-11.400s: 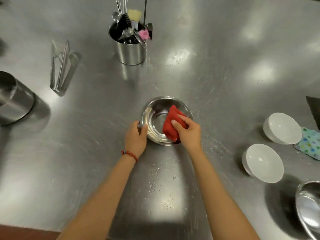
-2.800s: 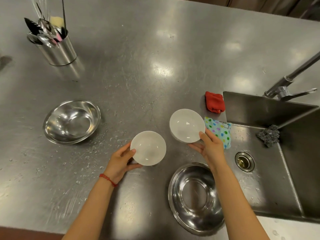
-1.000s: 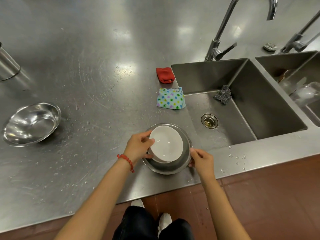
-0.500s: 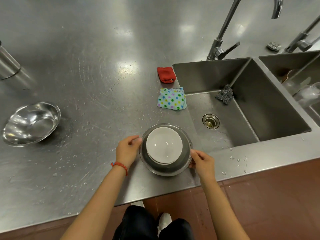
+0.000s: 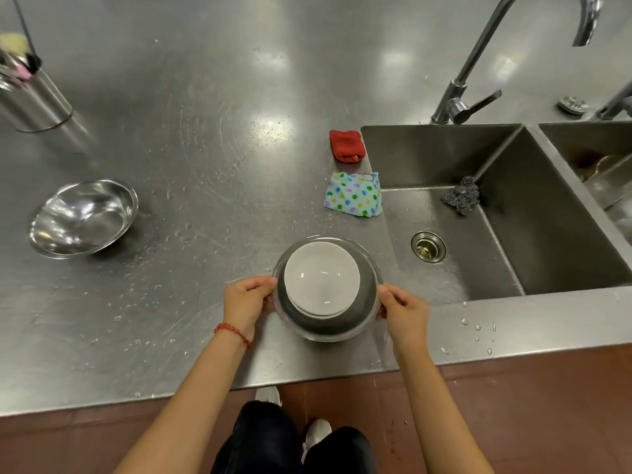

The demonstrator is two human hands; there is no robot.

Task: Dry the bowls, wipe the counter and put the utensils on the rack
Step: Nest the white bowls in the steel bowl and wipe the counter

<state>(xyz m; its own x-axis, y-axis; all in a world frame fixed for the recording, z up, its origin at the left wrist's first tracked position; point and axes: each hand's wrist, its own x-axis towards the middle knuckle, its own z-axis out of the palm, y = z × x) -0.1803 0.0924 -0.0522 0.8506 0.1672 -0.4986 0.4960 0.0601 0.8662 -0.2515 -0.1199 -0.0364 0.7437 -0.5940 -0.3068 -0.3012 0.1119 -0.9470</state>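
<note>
The left hand [image 5: 248,301] and right hand [image 5: 403,307] grasp opposite rims of the large round steel bowl [image 5: 366,302], which holds 2 nested white ceramic bowls [image 5: 321,277], likely to carry them together. Beyond lie the dotted cloth [image 5: 354,195], red folded cloth [image 5: 346,146] and small steel bowl [image 5: 83,217] on the wet steel counter [image 5: 205,131].

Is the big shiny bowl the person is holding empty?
No. The steel bowl, gripped at its rim by the left hand and right hand, has white bowls nested inside it.
</note>
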